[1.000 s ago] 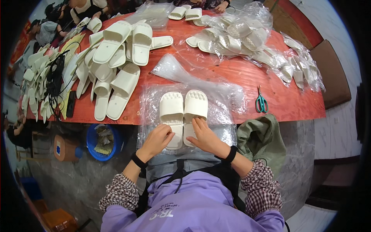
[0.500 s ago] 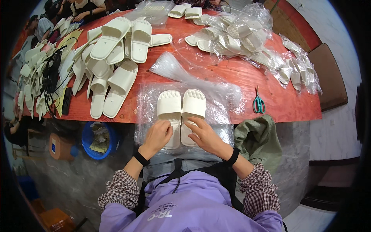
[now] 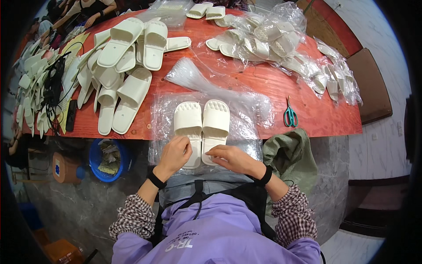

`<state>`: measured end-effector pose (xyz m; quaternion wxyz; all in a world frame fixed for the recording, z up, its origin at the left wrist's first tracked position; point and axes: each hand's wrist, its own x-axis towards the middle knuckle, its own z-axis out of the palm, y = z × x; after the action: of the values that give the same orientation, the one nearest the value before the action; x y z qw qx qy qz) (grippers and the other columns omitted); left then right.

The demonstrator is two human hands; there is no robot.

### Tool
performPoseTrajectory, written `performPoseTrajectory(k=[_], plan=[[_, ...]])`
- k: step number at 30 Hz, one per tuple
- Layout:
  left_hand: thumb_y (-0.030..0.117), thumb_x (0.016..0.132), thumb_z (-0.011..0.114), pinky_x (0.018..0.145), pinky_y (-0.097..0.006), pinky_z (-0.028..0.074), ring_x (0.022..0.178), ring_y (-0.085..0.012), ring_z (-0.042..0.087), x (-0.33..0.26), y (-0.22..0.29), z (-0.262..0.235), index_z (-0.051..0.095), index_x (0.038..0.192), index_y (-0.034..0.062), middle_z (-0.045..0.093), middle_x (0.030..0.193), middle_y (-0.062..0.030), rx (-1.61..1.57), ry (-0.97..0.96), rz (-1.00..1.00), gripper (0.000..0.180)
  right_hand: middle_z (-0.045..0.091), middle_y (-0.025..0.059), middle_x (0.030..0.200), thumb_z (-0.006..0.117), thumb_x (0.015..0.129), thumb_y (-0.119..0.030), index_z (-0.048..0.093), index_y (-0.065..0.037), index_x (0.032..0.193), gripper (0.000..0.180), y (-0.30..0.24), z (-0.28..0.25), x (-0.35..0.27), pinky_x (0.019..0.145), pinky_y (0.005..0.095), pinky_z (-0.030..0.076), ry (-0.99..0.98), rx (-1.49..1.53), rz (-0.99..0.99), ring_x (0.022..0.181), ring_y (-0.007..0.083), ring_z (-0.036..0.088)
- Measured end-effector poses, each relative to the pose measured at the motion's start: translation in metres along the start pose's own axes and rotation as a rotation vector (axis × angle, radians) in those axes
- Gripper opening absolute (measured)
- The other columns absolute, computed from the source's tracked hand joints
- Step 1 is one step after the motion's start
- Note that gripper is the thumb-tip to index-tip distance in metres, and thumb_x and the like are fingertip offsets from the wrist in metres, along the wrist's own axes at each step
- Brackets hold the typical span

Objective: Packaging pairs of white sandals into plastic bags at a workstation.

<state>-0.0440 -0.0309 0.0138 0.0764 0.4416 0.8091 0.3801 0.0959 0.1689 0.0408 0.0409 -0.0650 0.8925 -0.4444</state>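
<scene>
A pair of cream slippers lies in front of me, the left slipper (image 3: 188,118) beside the right slipper (image 3: 216,118), toes pointing away. They rest on clear plastic bags (image 3: 244,125) at the table's near edge. My left hand (image 3: 175,154) is over the left slipper's sole, its fingers curled closed; what they hold, if anything, is hidden. My right hand (image 3: 235,159) reaches over the right slipper's heel end, fingers stretched inward and thumb apart. No held thing shows in it. Both hands partly cover the slippers' heel ends.
Loose cream slippers (image 3: 132,94) pile up on the left of the red table (image 3: 323,119). Bagged slippers (image 3: 281,37) lie at the far right. Teal-handled scissors (image 3: 290,115) are nearer. A fan of clear plastic (image 3: 189,74) lies beyond the pair. A blue bin (image 3: 94,165) stands below left.
My right hand has moved lower toward the right slipper's heel, its fingers closer together than before. My left hand keeps nearly the same place and pose. The whole view has shifted slightly.
</scene>
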Motion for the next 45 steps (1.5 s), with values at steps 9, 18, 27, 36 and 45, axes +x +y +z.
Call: performPoseTrajectory(k=[9, 18, 27, 36, 45], plan=[[0.006, 0.084, 0.057, 0.071, -0.043, 0.046, 0.080, -0.0336, 0.055, 0.011, -0.003, 0.007, 0.053, 0.080, 0.0006, 0.055, 0.079, -0.0148, 0.087, -0.019, 0.064, 0.008, 0.069, 0.0156, 0.086, 0.055, 0.092, -0.014, 0.067, -0.002, 0.107, 0.022, 0.079, -0.054, 0.045, 0.070, 0.0345, 0.051, 0.624, -0.142, 0.187, 0.078, 0.0249, 0.067], [0.007, 0.084, 0.059, 0.083, -0.042, 0.047, 0.097, -0.0348, 0.055, 0.006, -0.003, 0.012, 0.057, 0.100, -0.0002, 0.058, 0.098, -0.0174, 0.089, 0.032, 0.054, 0.018, 0.068, 0.0171, 0.101, 0.060, 0.089, -0.014, 0.066, -0.001, 0.110, 0.025, 0.102, -0.051, 0.076, 0.074, 0.0342, 0.053, 0.661, -0.006, 0.394, 0.086, 0.0267, 0.067], [0.040, 0.088, 0.063, 0.101, -0.046, 0.037, 0.116, -0.0427, 0.046, 0.009, -0.007, 0.026, 0.050, 0.123, -0.0090, 0.052, 0.120, -0.0276, 0.244, -0.084, 0.015, 0.062, 0.070, 0.0146, 0.098, 0.061, 0.089, -0.012, 0.066, 0.001, 0.105, 0.021, 0.041, -0.068, 0.120, 0.075, 0.0333, 0.054, 0.427, 0.208, 0.126, 0.085, 0.0219, 0.067], [0.052, 0.089, 0.057, 0.090, -0.045, 0.044, 0.101, -0.0385, 0.058, 0.023, -0.019, 0.042, 0.058, 0.113, -0.0027, 0.063, 0.104, -0.0233, 0.351, -0.188, 0.000, 0.059, 0.068, 0.0213, 0.088, 0.062, 0.083, -0.021, 0.071, 0.000, 0.089, 0.024, 0.045, -0.016, 0.192, 0.078, 0.0436, 0.051, 0.155, -0.215, 0.159, 0.084, 0.0368, 0.066], [0.042, 0.089, 0.062, 0.098, -0.043, 0.041, 0.110, -0.0382, 0.055, 0.014, -0.018, 0.034, 0.055, 0.120, -0.0029, 0.062, 0.110, -0.0236, 0.394, -0.133, 0.083, 0.055, 0.068, 0.0181, 0.081, 0.068, 0.078, -0.016, 0.069, 0.001, 0.086, 0.019, 0.042, -0.007, 0.195, 0.070, 0.0374, 0.052, 0.261, -0.092, 0.132, 0.076, 0.0293, 0.067]])
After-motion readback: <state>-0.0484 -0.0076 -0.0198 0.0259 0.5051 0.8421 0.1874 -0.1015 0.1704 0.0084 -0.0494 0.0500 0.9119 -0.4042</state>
